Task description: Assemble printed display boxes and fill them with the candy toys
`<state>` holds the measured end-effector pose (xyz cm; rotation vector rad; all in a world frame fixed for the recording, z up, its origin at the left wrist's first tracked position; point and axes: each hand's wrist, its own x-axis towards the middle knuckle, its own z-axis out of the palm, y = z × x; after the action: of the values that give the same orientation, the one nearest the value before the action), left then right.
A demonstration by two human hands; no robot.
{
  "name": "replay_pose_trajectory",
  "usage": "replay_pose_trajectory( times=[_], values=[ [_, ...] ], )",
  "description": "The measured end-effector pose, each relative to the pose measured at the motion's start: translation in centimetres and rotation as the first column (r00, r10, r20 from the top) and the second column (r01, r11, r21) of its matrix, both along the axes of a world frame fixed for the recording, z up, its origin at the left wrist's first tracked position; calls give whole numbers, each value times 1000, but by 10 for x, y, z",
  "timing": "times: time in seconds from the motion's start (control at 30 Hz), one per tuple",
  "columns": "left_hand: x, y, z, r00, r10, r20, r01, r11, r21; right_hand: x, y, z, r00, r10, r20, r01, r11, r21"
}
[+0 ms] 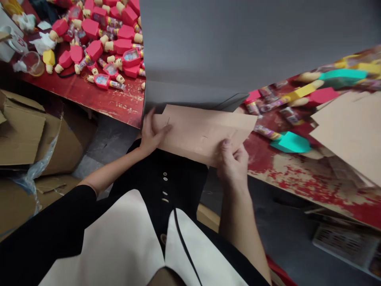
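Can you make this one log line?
left hand: flat on cardboard flap | right hand: pinching its edge | behind: grey board | nearby: red toys

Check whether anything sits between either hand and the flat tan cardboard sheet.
Nothing visible. Left hand presses the flat tan cardboard sheet at its left end; right hand grips its near edge. A large grey board sits along its far side.

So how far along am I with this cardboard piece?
Little looks done: the tan cardboard sheet lies unfolded by the grey board. In hand: the left hand presses it flat, the right hand pinches its near edge. Left: piled red toys on the table and the cardboard stack, untouched.
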<state>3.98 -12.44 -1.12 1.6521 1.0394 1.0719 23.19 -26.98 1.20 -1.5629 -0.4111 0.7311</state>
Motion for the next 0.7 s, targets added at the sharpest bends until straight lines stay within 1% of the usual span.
replay_pose_trajectory(
  times=[0.07,0.13,0.2,0.27,0.37,0.47,0.53,0.6,0.67,0.7],
  values=[
    [1,2,-2,1000,-13,19,14,997,-70,-1,0,-4,1000,0,-13,0,1000,-6],
    [2,2,-4,991,-77,106,94,983,-161,0,1,-8,1000,-4,-27,4,1000,-12],
    [3,-2,-6,967,-151,207,201,948,-247,1,2,-11,999,-2,-42,1,1000,-24],
    [3,-7,-5,942,-193,274,276,909,-312,2,4,-13,999,10,-52,-11,999,-37],
    [0,-12,1,931,-200,304,306,884,-354,4,3,-8,998,34,-53,-37,998,-48],
    [-5,-13,11,931,-198,307,309,875,-372,6,-1,5,996,80,-38,-83,992,-99],
    [-8,-16,17,931,-195,310,314,861,-401,5,-4,16,988,150,43,-143,981,-134],
    [-10,-20,22,931,-179,318,311,845,-435,3,-7,26,962,206,182,-184,975,-128],
    [-13,-25,24,935,-163,315,300,837,-457,-2,-9,32,933,213,290,-192,976,-100],
    [-15,-27,24,939,-164,302,295,836,-463,-4,-11,34,932,204,299,-185,978,-93]
  ],
)
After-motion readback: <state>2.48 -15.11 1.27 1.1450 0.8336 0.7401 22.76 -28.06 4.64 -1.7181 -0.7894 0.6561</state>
